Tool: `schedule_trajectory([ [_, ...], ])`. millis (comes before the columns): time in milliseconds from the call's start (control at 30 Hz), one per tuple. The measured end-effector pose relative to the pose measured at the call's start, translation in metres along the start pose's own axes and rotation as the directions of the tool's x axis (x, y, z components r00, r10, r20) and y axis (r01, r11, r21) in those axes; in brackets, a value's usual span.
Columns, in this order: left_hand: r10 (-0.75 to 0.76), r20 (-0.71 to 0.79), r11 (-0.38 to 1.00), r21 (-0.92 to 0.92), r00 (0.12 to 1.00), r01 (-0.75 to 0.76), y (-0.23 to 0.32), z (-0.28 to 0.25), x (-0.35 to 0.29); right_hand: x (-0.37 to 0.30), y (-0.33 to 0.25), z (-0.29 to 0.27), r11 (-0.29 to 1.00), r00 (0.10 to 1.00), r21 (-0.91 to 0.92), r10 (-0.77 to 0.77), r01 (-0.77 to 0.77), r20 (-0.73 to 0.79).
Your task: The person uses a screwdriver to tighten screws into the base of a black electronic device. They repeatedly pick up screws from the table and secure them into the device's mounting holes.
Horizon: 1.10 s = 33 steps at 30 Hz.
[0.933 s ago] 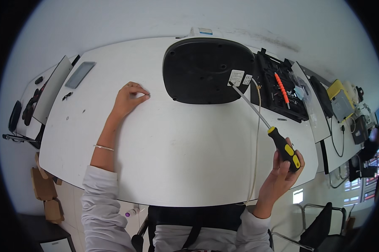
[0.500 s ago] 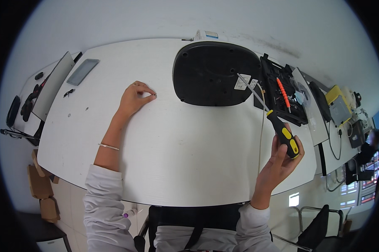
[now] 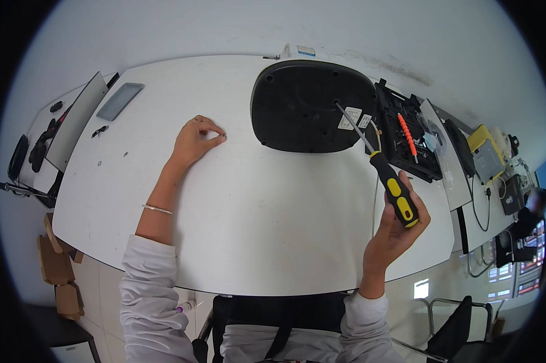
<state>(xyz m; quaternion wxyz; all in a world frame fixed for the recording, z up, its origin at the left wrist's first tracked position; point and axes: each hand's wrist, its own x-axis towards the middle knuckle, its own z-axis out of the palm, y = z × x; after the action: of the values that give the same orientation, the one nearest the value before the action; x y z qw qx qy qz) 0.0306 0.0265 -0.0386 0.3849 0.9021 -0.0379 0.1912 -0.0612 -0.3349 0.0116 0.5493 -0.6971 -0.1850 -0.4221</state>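
In my right hand (image 3: pixel 394 239) is a long screwdriver (image 3: pixel 394 190) with a black and yellow handle, its shaft angled up and to the left. The tip meets or hovers just over a hole in the black oval housing (image 3: pixel 297 124), which lies on the table with screw holes and two white labels facing up. My left hand (image 3: pixel 194 140) rests on the table left of the housing. Its thumb and index finger are pinched together around something tiny and dark, too small to name.
Right of the housing, an open black tool case (image 3: pixel 409 136) holds an orange twisted-shaft tool (image 3: pixel 407 136). A pale cable (image 3: pixel 377 199) trails from the housing toward the table's front. At the far left are a grey tray (image 3: pixel 120 101) and a small black cord (image 3: pixel 100 131).
My right hand has shifted slightly left, bringing the screwdriver's tip from beside the label up to the hole in the housing. The left hand has barely moved.
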Motion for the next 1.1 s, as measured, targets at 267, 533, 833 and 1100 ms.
schedule_trajectory([
  [267,0.011,-0.005,1.0,0.02,1.0,-0.011,-0.004,0.002,0.001,0.006,-0.012,0.0,0.935,0.948,-0.225,-0.225,0.275,0.225],
  [533,-0.004,-0.001,0.999,0.049,1.0,0.004,-0.001,0.001,0.0,0.005,-0.024,0.0,0.895,0.933,-0.299,-0.264,0.331,0.243],
  [833,-0.008,0.003,0.999,0.044,1.0,0.008,-0.001,0.0,0.001,0.005,-0.023,-0.008,0.838,0.93,-0.404,-0.317,0.367,0.187],
  [1100,0.015,-0.006,0.999,0.043,1.0,-0.015,-0.003,0.002,0.001,0.002,-0.029,-0.003,0.849,0.938,-0.4,-0.291,0.345,0.191],
])
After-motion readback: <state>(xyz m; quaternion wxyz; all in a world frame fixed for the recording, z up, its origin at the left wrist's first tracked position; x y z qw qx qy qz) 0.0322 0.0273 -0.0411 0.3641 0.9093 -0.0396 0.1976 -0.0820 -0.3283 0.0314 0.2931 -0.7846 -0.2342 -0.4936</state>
